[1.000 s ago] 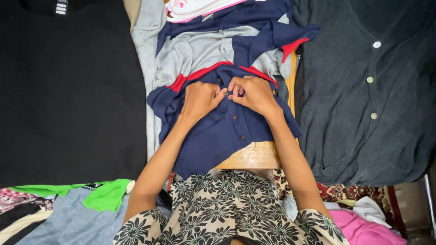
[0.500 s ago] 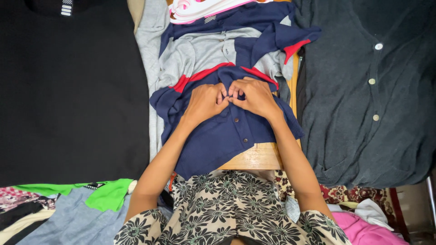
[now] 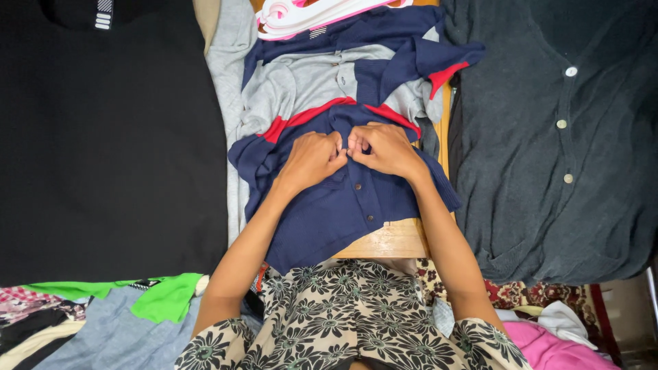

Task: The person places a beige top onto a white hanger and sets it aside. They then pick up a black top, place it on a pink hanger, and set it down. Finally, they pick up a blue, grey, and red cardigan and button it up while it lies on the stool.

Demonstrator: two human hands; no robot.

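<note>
A navy, grey and red buttoned shirt (image 3: 322,212) lies spread on a wooden board (image 3: 391,241) in front of me. My left hand (image 3: 312,159) and my right hand (image 3: 384,149) sit knuckle to knuckle at the shirt's button placket, just below the red stripe. Both hands pinch the navy fabric at the front opening, fingers curled in. Small dark buttons run down the placket below my hands. A stack of pink and white hangers (image 3: 322,12) lies on the shirt's far end.
A black garment (image 3: 103,137) covers the left side, a dark grey buttoned cardigan (image 3: 555,151) the right. Green, grey and patterned clothes (image 3: 103,315) are piled at lower left, pink cloth (image 3: 555,346) at lower right. My floral-print lap (image 3: 336,308) fills the bottom.
My hands have stayed at the placket, shifting slightly with small finger movements on the fabric. The view has drifted a little, and the shirt lies as before.
</note>
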